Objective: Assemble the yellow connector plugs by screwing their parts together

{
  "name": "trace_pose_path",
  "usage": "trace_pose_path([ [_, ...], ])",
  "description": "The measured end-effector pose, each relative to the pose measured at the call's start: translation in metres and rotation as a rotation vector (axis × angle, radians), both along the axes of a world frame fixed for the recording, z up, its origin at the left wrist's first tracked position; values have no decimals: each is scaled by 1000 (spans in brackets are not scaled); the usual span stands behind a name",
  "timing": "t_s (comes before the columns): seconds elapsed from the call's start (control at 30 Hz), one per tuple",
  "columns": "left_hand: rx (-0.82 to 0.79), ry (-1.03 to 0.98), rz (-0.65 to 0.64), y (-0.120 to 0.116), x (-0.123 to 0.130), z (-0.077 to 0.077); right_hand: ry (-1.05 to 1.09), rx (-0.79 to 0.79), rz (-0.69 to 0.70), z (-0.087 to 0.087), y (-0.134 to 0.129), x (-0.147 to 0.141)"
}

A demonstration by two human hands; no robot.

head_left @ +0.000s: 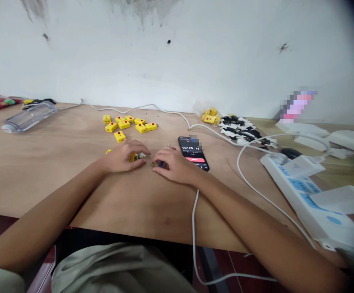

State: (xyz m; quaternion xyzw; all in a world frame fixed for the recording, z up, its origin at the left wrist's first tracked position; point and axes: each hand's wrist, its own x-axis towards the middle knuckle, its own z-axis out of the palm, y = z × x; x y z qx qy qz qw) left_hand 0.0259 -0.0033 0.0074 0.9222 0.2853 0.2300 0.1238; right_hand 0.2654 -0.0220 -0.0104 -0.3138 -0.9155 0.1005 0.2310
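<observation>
My left hand [122,158] rests on the plywood tabletop [57,162], its fingers curled over a yellow connector block [132,156] that shows at the fingertips. My right hand [173,165] pinches a small dark part with a brass end [161,164]. Between my hands lies a small white and brass piece [140,156], partly hidden. Several yellow blocks with red dots [120,124] lie just beyond my hands. A phone showing a timer [193,152] lies next to my right hand.
Black-and-white connectors [240,131] and a heap of yellow blocks [210,116] sit along the white wall [164,53]. A white power strip [302,191] and white cables [256,179] occupy the right. A clear plastic container [30,116] lies at the back left.
</observation>
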Motion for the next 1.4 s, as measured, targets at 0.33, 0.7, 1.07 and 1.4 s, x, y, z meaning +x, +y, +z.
trace_pose_path([
  [0.33, -13, 13, 189, -5, 3, 5, 83, 264, -170, -1, -6, -23],
  [0.7, -70, 7, 139, -6, 12, -3, 123, 358, -219, -5, -7, -29],
  [1.07, -186, -30, 149, -8, 12, -2, 174, 314, -222, -6, -7, -29],
  [1.4, -216, -35, 197, -3, 9, -4, 186, 272, -233, -6, -6, -29],
])
